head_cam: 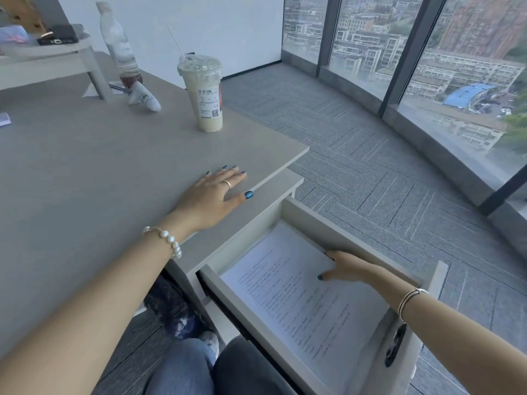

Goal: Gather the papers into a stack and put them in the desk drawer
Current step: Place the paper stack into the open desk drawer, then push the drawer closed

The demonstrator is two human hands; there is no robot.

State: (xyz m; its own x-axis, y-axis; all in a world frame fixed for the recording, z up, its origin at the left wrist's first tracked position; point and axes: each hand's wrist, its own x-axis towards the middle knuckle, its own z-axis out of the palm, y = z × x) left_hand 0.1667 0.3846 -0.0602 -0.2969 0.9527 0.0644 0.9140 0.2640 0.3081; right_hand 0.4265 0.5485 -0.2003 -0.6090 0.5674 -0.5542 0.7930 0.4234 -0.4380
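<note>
The right hand [346, 269] presses flat on the papers [299, 295] lying in the open drawer [308, 212]; the left hand [212, 195] rests open, empty, near the table [85, 166] edge.

Cup [206, 92] label carries a QR code, print illegible; papers [299, 303] show text lines, unreadable.

Your arms are bare, with no sleeves. Your left hand [212, 195] wears a thin ring and dark blue nail polish, with a pearl bracelet [168, 240] at the wrist. Your right hand [346, 267] has matching polish and thin metal bangles [409, 302]. You wear blue jeans [182, 366].
</note>
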